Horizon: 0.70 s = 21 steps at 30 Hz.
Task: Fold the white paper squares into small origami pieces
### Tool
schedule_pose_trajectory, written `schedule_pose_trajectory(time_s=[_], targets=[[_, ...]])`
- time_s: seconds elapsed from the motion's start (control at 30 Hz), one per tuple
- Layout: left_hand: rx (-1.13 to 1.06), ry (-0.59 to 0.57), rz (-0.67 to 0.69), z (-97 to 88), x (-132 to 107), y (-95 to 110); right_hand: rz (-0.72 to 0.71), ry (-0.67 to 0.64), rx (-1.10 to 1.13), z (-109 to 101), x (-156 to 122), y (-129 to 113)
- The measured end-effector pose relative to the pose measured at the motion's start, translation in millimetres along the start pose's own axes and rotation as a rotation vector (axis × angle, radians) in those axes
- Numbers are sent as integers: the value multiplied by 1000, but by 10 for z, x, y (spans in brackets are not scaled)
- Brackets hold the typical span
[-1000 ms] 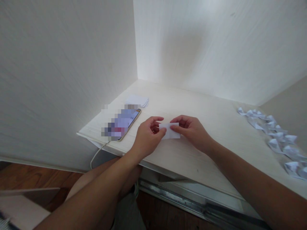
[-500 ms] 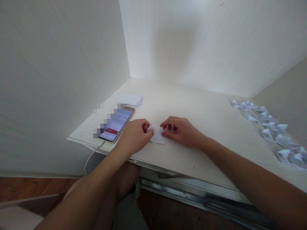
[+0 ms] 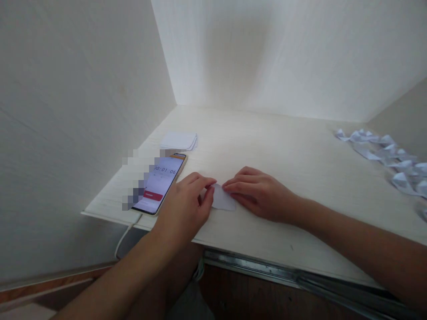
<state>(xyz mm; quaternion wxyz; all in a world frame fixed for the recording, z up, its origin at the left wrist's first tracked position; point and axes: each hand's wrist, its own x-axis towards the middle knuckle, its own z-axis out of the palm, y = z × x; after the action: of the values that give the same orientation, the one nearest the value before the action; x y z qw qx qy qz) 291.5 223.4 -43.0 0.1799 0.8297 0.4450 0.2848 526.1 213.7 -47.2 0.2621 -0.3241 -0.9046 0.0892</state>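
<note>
A small folded piece of white paper (image 3: 223,200) lies on the white tabletop between my hands. My left hand (image 3: 188,202) has its thumb and forefinger closed in a pinch at the paper's upper left edge. From the other side, my right hand (image 3: 263,193) bears on the paper's upper right edge, its fingers held together and its thumb tucked below them. The exact folds are too blurred to make out.
Left of my left hand lies a phone (image 3: 163,182) showing a timer, with a white cable (image 3: 125,235) running off the table edge. Behind it sits a stack of white paper (image 3: 178,140). Several folded paper pieces (image 3: 402,166) line the right side. Walls enclose the table.
My right hand's fingers have closed together and come down on the paper's upper edge; before, they were spread. The view has shifted slightly, moving the folded pieces rightward.
</note>
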Motion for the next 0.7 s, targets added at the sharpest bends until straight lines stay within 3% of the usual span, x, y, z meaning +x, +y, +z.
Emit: schedule_pose_trajectory(time_s=[0.2, 0.3, 0.47, 0.53, 0.7], targets=[[93, 15, 205, -49, -99, -53, -4, 11, 0, -6, 6, -24], [122, -46, 284, -98, -125, -112, 20, -2, -27, 4, -17, -39], [121, -121, 308, -115, -252, -363, 22, -60, -45, -24, -36, -62], [109, -98, 246, -106, -321, -454, 5, -86, -75, -53, -25, -82], [121, -172, 219, -117, -414, -461, 29, -118, -144, -85, 7, -139]])
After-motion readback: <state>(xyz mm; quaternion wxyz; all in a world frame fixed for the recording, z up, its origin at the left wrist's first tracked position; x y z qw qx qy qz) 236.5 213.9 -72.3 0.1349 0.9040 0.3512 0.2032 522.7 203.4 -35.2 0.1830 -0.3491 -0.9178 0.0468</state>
